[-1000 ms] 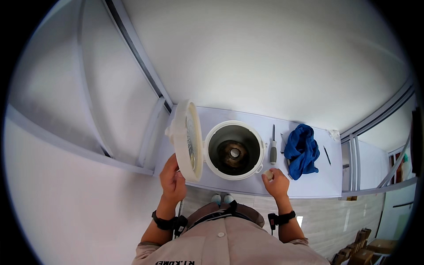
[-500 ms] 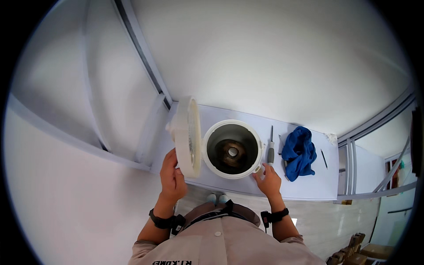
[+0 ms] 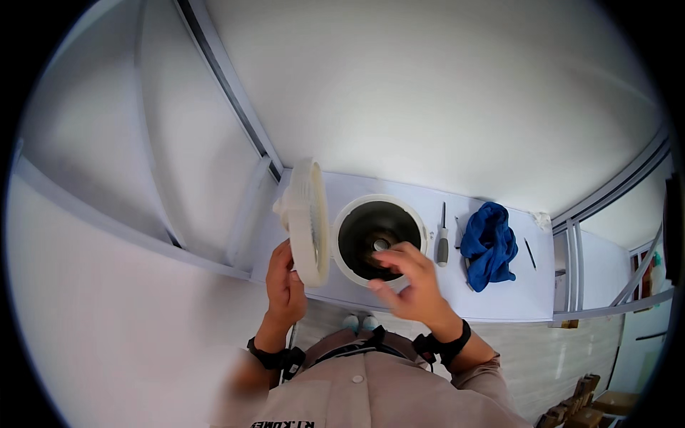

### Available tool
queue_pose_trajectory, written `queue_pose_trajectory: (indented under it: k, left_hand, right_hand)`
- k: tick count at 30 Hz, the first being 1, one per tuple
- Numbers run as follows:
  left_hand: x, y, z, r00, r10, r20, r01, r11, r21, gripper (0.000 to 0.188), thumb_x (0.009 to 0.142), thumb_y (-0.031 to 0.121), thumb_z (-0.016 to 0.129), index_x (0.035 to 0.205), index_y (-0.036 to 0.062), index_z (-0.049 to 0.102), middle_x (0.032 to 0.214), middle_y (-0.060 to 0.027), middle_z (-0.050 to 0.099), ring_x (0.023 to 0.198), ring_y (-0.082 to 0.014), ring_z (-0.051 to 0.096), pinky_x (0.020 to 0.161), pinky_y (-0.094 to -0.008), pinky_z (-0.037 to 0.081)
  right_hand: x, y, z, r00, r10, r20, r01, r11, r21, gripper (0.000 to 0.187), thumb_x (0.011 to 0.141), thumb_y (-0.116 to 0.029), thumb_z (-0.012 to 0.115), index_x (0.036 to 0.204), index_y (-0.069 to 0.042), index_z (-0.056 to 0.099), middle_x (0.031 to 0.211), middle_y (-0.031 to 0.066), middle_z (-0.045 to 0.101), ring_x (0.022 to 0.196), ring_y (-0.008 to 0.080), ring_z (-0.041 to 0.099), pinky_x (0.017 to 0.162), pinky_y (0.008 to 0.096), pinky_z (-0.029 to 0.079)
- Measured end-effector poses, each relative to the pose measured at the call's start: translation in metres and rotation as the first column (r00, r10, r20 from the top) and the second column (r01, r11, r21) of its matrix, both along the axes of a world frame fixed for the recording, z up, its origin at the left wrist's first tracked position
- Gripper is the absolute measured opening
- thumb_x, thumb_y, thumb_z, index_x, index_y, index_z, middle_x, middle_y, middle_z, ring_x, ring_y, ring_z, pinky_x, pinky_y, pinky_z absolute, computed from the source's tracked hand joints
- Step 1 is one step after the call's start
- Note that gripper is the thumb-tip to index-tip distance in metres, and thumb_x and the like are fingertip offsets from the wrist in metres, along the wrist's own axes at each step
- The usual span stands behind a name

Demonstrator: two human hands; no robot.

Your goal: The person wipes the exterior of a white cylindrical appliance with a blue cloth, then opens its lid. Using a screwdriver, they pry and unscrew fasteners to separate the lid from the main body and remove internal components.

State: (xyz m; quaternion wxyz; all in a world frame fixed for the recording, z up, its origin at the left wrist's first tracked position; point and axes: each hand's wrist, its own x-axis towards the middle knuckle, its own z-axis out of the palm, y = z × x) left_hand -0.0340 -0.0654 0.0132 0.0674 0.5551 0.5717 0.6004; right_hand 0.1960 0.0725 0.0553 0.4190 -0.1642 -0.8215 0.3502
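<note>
Left of a round, white, grey-lined cooker [image 3: 353, 232], the left hand [image 3: 287, 294] grips its upright, round cream lid [image 3: 307, 228]; over the cooker's near rim, the right hand [image 3: 419, 287] hovers, thumb and fingers parted.

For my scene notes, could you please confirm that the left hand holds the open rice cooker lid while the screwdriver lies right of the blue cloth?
The head view shows the screwdriver lying left of the blue cloth, not right; the left hand does hold the open rice cooker lid.
</note>
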Motion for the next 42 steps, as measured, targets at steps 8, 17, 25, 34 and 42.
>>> queue_pose_trajectory:
  k: [8,17,25,34,42]
  left_hand:
    - [-0.009,-0.002,0.007,0.986,-0.162,0.025,0.164,0.983,-0.082,0.056,0.11,0.027,0.055,0.157,-0.0037,0.047,0.154,-0.0242,0.052,0.138,-0.036,0.055,0.11,-0.0453,0.051]
    - [-0.005,0.007,0.004,0.965,-0.25,0.083,0.256,0.965,-0.063,0.064,0.099,0.009,0.067,0.159,0.0006,0.048,0.158,-0.0202,0.049,0.142,-0.0366,0.052,0.12,-0.0442,0.042]
    - [0.004,0.015,0.012,0.988,-0.15,0.034,0.152,0.984,-0.095,0.073,0.085,0.011,0.082,0.153,0.0022,0.057,0.142,-0.0153,0.059,0.13,-0.0329,0.059,0.11,-0.0416,0.049]
    - [0.006,0.018,0.021,0.993,-0.119,-0.005,0.117,0.983,-0.142,0.075,0.083,0.016,0.086,0.152,0.0038,0.059,0.133,-0.0149,0.062,0.12,-0.0325,0.063,0.102,-0.0411,0.052]
    - [0.005,0.016,0.016,0.991,-0.131,0.032,0.134,0.982,-0.131,0.073,0.085,0.015,0.084,0.152,0.0036,0.057,0.133,-0.0166,0.06,0.12,-0.0343,0.062,0.102,-0.0422,0.052]
  right_hand:
    - [-0.068,-0.034,0.013,0.969,0.241,-0.056,-0.247,0.926,-0.286,0.076,0.08,-0.016,0.095,0.142,0.0,0.053,0.125,0.0136,0.068,0.117,0.0246,0.069,0.102,0.0395,0.056]
    - [-0.07,-0.038,-0.009,0.916,0.237,-0.324,-0.38,0.773,-0.508,0.061,0.095,-0.007,0.081,0.146,0.003,0.049,0.132,0.0128,0.07,0.118,0.0169,0.069,0.105,0.0364,0.053]
    - [-0.054,-0.031,-0.019,0.967,0.185,-0.173,-0.238,0.896,-0.375,0.047,0.103,-0.02,0.073,0.139,0.004,0.055,0.117,0.0146,0.075,0.107,0.0194,0.072,0.096,0.0343,0.055]
    - [-0.049,-0.024,-0.012,0.983,0.172,-0.062,-0.183,0.94,-0.287,0.039,0.104,-0.023,0.07,0.132,0.003,0.061,0.106,0.0161,0.077,0.096,0.025,0.076,0.088,0.0347,0.057]
    - [-0.051,-0.019,-0.011,0.955,0.246,-0.164,-0.292,0.877,-0.382,0.043,0.101,-0.018,0.076,0.134,0.005,0.062,0.114,0.0139,0.077,0.106,0.018,0.074,0.094,0.0338,0.057]
